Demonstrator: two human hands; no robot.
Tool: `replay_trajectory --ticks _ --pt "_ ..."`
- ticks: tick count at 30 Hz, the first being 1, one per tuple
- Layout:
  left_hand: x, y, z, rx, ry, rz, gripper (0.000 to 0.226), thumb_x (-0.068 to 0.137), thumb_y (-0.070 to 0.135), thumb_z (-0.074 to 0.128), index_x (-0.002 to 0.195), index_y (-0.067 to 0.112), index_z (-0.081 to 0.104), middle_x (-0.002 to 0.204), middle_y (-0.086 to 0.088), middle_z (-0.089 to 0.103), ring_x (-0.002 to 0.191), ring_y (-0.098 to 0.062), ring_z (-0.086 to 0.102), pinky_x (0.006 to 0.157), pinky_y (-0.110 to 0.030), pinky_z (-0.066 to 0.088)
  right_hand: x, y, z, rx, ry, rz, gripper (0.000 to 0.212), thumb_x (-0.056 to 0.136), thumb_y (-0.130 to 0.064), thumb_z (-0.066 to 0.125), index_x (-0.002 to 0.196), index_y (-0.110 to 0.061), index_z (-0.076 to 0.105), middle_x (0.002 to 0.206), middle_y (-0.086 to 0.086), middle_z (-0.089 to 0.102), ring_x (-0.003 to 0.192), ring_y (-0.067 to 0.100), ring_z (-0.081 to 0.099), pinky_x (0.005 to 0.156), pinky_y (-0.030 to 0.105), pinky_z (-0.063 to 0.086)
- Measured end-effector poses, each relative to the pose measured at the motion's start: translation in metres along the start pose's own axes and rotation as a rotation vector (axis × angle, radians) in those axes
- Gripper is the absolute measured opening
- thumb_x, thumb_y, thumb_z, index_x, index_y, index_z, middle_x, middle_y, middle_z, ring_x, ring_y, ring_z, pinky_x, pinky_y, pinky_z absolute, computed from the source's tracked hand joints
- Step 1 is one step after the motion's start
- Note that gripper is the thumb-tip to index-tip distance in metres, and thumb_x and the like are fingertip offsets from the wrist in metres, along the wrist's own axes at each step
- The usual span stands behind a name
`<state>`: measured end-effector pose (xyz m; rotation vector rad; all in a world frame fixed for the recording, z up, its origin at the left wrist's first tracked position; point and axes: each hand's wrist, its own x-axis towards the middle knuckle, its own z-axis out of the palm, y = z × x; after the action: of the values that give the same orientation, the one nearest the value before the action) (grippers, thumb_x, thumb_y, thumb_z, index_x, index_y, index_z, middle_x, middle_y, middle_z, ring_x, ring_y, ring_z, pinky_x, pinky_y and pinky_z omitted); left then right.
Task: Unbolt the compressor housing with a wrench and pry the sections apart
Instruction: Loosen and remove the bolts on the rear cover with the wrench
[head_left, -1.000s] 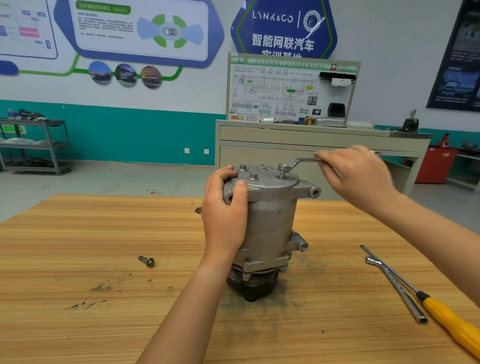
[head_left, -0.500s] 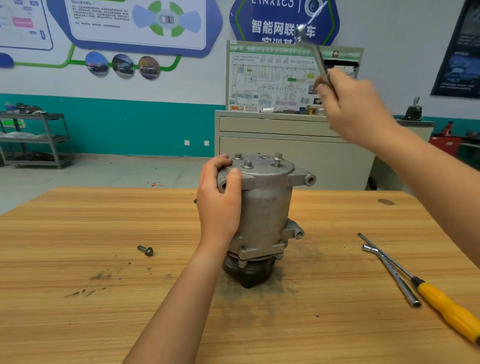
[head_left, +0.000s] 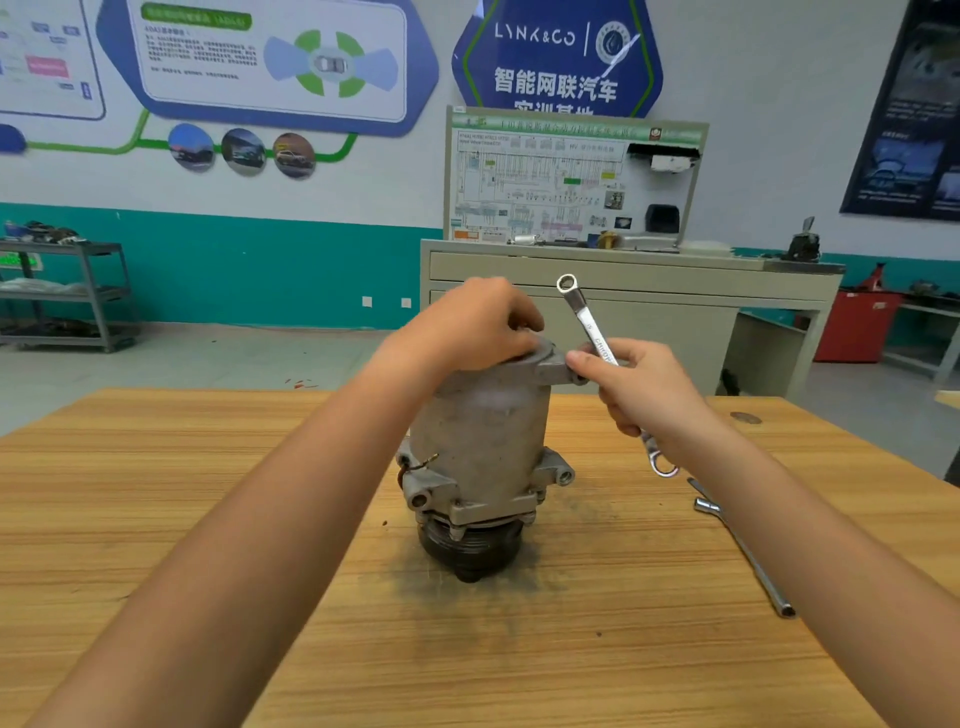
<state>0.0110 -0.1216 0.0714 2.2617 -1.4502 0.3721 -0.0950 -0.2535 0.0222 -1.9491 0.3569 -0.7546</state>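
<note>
Compressor (head_left: 483, 441) standing upright at the middle of the wooden surface (head_left: 208, 493), black pulley end (head_left: 470, 545) down. The left hand (head_left: 467, 325) lies over the compressor's top cover with its fingers curled down; whether they pinch a bolt cannot be told. The right hand (head_left: 644, 384), just right of the compressor, grips a ring wrench (head_left: 579, 306) at mid-shaft, one ring raised above the cover and off the bolts, forefinger touching the upper lug. An L-shaped socket wrench (head_left: 748, 556) lies on the surface further right of the compressor.
</note>
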Motion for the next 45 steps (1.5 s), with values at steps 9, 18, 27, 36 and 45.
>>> replay_trajectory --ticks 9,18,27,36,45 --pt "-0.026 -0.046 -0.057 -0.363 0.612 -0.100 0.017 0.085 0.016 0.067 0.102 0.016 0.069 0.086 0.013 0.064 0.077 0.004 0.062 0.073 -0.008 0.047 -0.001 0.006 0.000 0.047 -0.004 -0.004 0.015 0.089 -0.026 0.059 0.078 -0.016 0.061 0.040 -0.010 0.032 0.034 0.007 0.025 0.034 0.019 0.023" --pt "-0.186 -0.191 0.050 -0.138 0.262 -0.841 0.020 0.084 0.008 0.067 0.104 0.004 0.070 0.106 -0.010 0.070 0.088 -0.015 0.058 0.073 -0.023 0.039 -0.002 0.011 0.005 0.111 0.052 -0.007 0.012 0.089 -0.025 0.059 0.080 -0.019 0.061 0.036 -0.011 0.031 0.031 0.006 0.024 0.031 0.019 0.022" --pt "-0.175 -0.201 0.096 0.018 0.142 -0.796 0.027 0.083 0.019 0.068 0.107 0.008 0.068 0.110 -0.009 0.067 0.098 -0.024 0.061 0.077 -0.028 0.042 -0.005 0.012 0.006 0.112 0.051 -0.008 0.011 0.090 -0.027 0.056 0.083 -0.021 0.062 0.038 -0.011 0.031 0.033 0.006 0.024 0.032 0.018 0.022" --pt "-0.094 -0.094 0.042 -0.412 0.565 -0.357 0.035 0.097 0.029 0.048 0.129 0.018 0.052 0.119 0.014 0.050 0.102 0.004 0.047 0.071 -0.002 0.036 0.030 0.004 0.007 0.014 0.053 0.170 0.017 0.093 -0.026 0.053 0.089 -0.010 0.055 0.052 -0.001 0.029 0.040 0.011 0.024 0.031 0.017 0.023" --pt "-0.093 -0.048 0.049 -0.317 0.602 -0.164 0.033 0.092 0.027 0.055 0.123 0.018 0.058 0.112 0.016 0.052 0.097 0.000 0.051 0.079 -0.003 0.036 -0.003 -0.013 0.004 -0.001 -0.112 0.071 0.024 0.089 -0.035 0.056 0.081 -0.012 0.056 0.045 -0.007 0.030 0.035 0.007 0.024 0.033 0.018 0.022"
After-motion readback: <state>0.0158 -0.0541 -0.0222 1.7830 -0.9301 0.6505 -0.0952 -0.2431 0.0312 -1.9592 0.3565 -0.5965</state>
